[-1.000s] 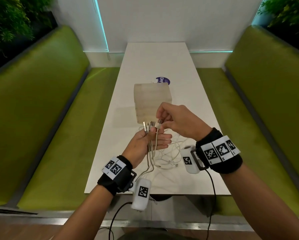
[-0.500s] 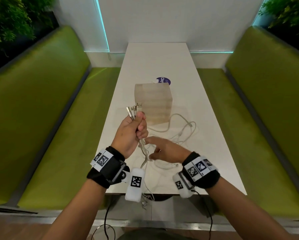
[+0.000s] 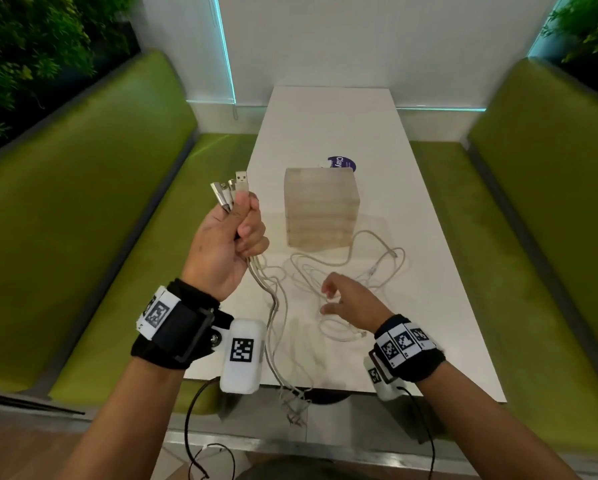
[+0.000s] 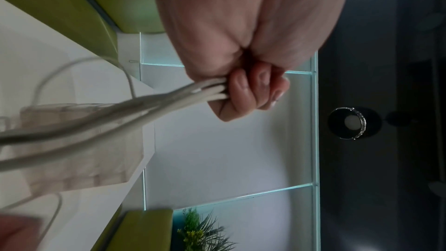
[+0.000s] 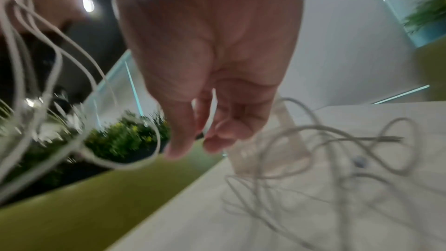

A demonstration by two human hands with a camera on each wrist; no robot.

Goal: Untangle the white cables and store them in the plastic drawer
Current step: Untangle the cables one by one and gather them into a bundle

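Observation:
My left hand is raised above the table's left edge and grips a bundle of white cables just below their metal plugs, which stick up out of the fist. The left wrist view shows its fingers curled round the strands. The cables hang down past the table's front edge, and the rest lies in tangled loops on the table. My right hand hovers over those loops with loosely curled fingers; it grips nothing that I can see. The translucent plastic drawer unit stands shut behind the loops.
The white table runs away from me between two green benches. A purple round sticker lies behind the drawer unit. Black wrist-camera leads dangle below the table's front edge.
The right hand let go of the plugs and dropped to the loose loops on the table. The left hand closed round the bundle and lifted it up and to the left.

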